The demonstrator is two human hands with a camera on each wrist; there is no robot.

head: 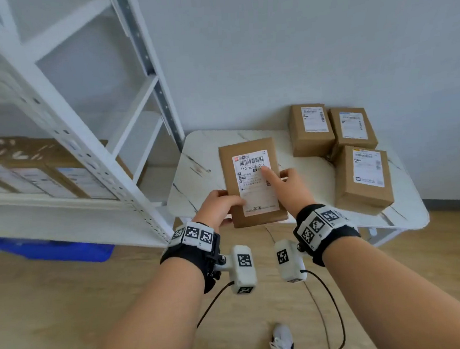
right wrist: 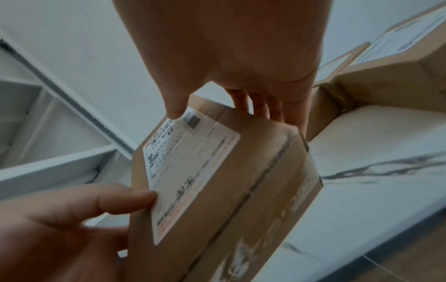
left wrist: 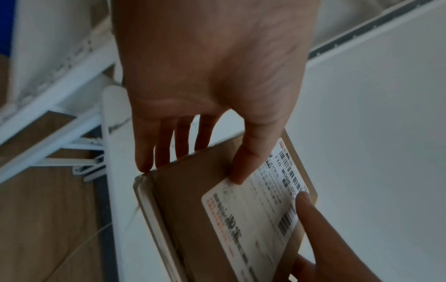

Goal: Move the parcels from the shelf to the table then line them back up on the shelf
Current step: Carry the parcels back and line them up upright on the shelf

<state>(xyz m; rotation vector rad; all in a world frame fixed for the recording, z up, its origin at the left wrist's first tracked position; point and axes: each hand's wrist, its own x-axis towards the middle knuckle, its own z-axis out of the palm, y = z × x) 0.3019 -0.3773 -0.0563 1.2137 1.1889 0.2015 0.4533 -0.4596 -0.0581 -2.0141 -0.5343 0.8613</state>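
Observation:
A flat brown parcel (head: 251,183) with a white shipping label hangs above the near left part of the marble-pattern table (head: 196,182). My left hand (head: 220,205) holds its left edge, thumb on the label, fingers underneath. My right hand (head: 286,184) holds its right edge, thumb pressed on the label near the barcode. In the left wrist view the parcel (left wrist: 193,209) sits under my left hand (left wrist: 207,164). The right wrist view shows the parcel (right wrist: 229,181) pinched by my right hand (right wrist: 229,112). Three more labelled parcels (head: 359,176) lie at the table's right.
A white metal shelf rack (head: 65,131) stands to the left, with several labelled boxes (head: 46,176) on one shelf. A blue bin (head: 51,249) sits under it on the wood floor. A grey wall runs behind the table. My shoe (head: 282,342) shows at the bottom.

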